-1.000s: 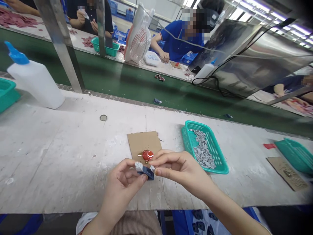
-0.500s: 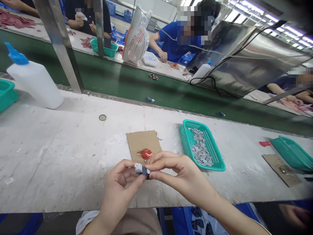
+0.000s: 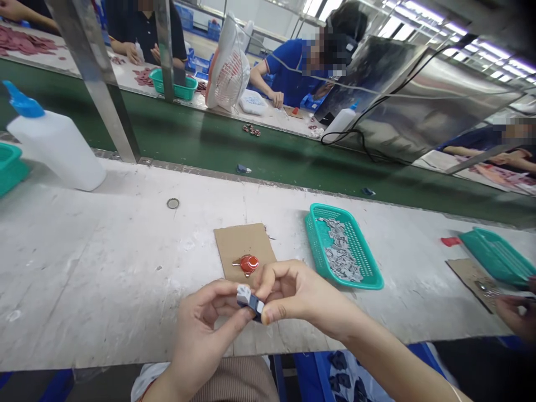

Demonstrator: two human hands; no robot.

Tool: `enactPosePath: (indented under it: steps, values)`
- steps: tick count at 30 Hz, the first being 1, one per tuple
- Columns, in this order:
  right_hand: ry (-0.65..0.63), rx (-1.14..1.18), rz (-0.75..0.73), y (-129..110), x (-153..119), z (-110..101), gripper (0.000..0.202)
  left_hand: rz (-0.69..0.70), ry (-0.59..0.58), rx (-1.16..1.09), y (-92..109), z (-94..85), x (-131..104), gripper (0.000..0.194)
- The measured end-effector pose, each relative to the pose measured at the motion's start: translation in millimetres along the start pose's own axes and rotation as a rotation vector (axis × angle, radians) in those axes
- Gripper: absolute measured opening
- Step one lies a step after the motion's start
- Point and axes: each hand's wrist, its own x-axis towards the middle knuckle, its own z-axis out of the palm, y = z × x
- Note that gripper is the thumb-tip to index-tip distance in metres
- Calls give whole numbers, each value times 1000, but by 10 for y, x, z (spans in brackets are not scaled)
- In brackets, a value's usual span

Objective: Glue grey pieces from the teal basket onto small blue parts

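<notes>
A small dark blue and light grey piece [image 3: 250, 301] is held between both hands near the front of the white table. My left hand [image 3: 211, 318] pinches it from the left, thumb underneath and fingers curled. From the right, my right hand [image 3: 288, 293] grips its other end with thumb and bent fingers. Just beyond the hands lies a brown cardboard square [image 3: 240, 240] bearing a round red blob [image 3: 249, 263]. To the right of that stands a green basket [image 3: 368, 245] with many small grey pieces [image 3: 343, 257] in it.
A white bottle with a blue cap [image 3: 58, 145] stands at the left beside a green tray [image 3: 10, 167]. A bottle cap [image 3: 173, 203] lies mid-table. Beyond runs a green belt [image 3: 201, 139]. At right are another basket [image 3: 498, 257], cardboard [image 3: 469, 279] and a person's hand [image 3: 517, 315].
The held piece has tilted, and its right end sits lower. My right thumb and fingers have shifted around it. Another person's hand has risen to the cardboard at the right. The belt's pieces appear further left.
</notes>
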Motion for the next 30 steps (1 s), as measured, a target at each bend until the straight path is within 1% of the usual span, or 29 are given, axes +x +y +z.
enactPosePath:
  steps: [2,5,8,11,14,17,19,23,26,30]
  values:
    - [-66,142,38,53,22,-4,26,-18,-59,-32,22,-23,16,17]
    - [-151,282,75,129,22,34,29,-49,-146,-76,38,-59,43,15]
    - [-174,346,73,181,-5,83,30,-65,-187,-79,54,-80,69,11]
    - [-154,359,-6,204,-26,122,28,-117,-174,-91,82,-67,89,8]
    - [-169,385,-52,215,-21,159,27,-152,-136,-75,94,-41,102,11]
    - [-179,400,-71,237,3,212,26,-79,-24,26,64,-37,113,11]
    - [-172,415,-102,259,22,258,25,-47,13,60,34,-44,117,11]
    - [-128,428,-180,289,53,337,18,-59,-18,-28,13,-44,114,10]
    - [-82,442,-181,291,69,368,18,-63,-29,-74,20,-22,124,10]
    - [-22,451,-185,275,99,391,18,-73,-13,-57,11,23,156,10]
